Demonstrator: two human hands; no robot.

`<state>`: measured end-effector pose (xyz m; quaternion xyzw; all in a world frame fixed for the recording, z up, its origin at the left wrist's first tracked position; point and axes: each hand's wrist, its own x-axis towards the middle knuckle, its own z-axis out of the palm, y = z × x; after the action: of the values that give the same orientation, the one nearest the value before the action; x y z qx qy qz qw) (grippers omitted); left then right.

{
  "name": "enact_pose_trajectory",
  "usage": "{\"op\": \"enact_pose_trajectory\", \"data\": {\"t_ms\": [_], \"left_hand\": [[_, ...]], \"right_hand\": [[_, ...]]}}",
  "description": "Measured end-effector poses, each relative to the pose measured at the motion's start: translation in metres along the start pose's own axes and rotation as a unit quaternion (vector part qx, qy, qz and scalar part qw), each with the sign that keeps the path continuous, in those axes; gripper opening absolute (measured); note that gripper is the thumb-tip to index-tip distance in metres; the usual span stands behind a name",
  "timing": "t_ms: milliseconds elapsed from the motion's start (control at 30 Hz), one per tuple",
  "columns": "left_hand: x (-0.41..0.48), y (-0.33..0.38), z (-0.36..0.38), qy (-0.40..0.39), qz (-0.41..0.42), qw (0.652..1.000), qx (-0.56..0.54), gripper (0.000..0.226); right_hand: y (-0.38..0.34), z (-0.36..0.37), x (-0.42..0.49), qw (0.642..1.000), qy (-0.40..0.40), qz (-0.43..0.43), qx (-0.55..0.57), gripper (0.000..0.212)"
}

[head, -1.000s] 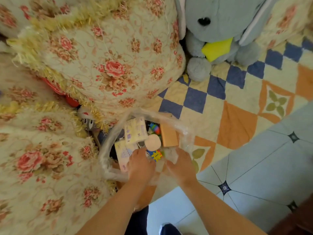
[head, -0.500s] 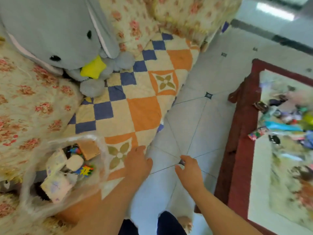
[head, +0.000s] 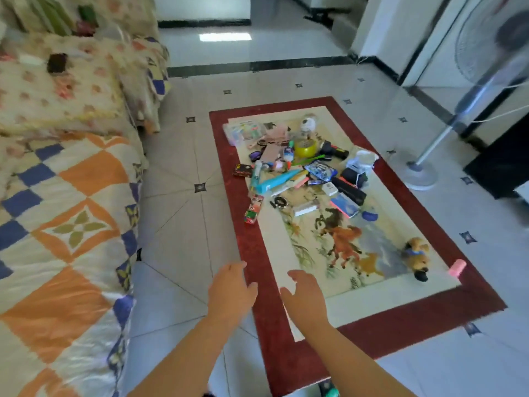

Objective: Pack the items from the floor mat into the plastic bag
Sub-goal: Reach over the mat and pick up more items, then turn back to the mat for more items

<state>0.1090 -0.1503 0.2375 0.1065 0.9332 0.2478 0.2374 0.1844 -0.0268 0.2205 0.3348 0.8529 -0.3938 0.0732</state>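
The floor mat (head: pixel 286 353), red-bordered with a horse picture, lies ahead on the tiled floor. A pile of small items (head: pixel 294 170) covers its far half: boxes, a teal tube, a yellow tape roll, a black case. A plush dog (head: pixel 416 257) and a pink roll (head: pixel 457 267) lie at its near right. My left hand (head: pixel 230 290) and my right hand (head: pixel 305 296) hover empty over the mat's near left edge, fingers relaxed. The plastic bag is out of view.
A bed with an orange and blue patchwork quilt (head: pixel 63 224) and floral pillows (head: pixel 57 90) fills the left side. A standing fan (head: pixel 420 173) is at the right beside a dark cabinet (head: pixel 503 164). Tiled floor lies between bed and mat.
My view swung right from the plastic bag on the bed to the floor mat. Both hands left the bag's rim and now reach forward empty toward the mat.
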Motion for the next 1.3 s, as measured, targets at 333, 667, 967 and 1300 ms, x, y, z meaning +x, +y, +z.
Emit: {"op": "enact_pose_trajectory", "data": {"t_ms": [333, 667, 967, 1300], "left_hand": [[0.134, 0.059, 0.024, -0.063, 0.064, 0.993, 0.076, 0.053], [0.343, 0.037, 0.055, -0.087, -0.005, 0.993, 0.086, 0.053], [0.417, -0.001, 0.105, -0.154, -0.04, 0.982, 0.103, 0.095], [0.412, -0.012, 0.118, -0.146, -0.024, 0.987, 0.064, 0.087]], "right_hand": [[0.032, -0.027, 0.107, 0.994, 0.039, 0.104, 0.014, 0.039], [0.037, -0.002, 0.322, 0.972, 0.022, 0.233, 0.034, 0.049], [0.053, 0.03, 0.455, 0.948, 0.088, 0.305, 0.023, 0.077], [0.067, 0.046, 0.459, 0.938, 0.116, 0.323, 0.045, 0.078]]}}
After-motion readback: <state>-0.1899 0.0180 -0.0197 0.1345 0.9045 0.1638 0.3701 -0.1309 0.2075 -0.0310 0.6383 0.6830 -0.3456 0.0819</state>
